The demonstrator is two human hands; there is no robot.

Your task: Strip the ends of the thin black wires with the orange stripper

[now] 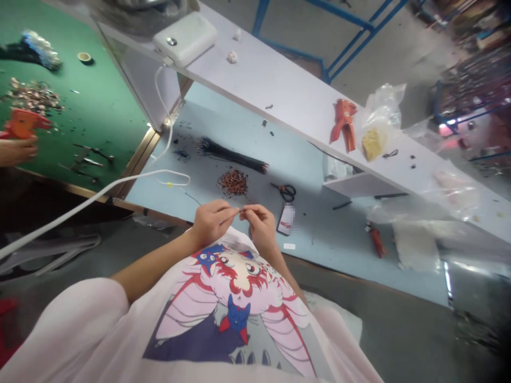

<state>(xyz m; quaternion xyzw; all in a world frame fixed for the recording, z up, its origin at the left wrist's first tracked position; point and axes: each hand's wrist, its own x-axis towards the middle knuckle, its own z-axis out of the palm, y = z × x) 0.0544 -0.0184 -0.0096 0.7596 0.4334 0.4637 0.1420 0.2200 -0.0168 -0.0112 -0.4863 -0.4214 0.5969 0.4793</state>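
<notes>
Close to my chest, at the front edge of the bench, my left hand [213, 221] and my right hand [259, 221] meet with thumbs and fingers pinched together. A tiny dark piece shows between the fingertips, too small to name. Just beyond them lies a heap of small copper-coloured pieces [233, 182]. Behind that rests a bundle of black wires [235, 154] with bare-looking ends. Black-handled scissors [286, 191] and a phone [286, 219] lie to the right of my right hand. A thin blue wire [192, 198] is left of my left hand.
A white shelf [275, 80] crosses behind, bearing a power bank [186, 40], an orange-red hand tool [344, 125] and plastic bags. A white cable [99, 194] runs across the left. At the green mat [104, 96], another person's hand [18, 151] holds an orange-red tool.
</notes>
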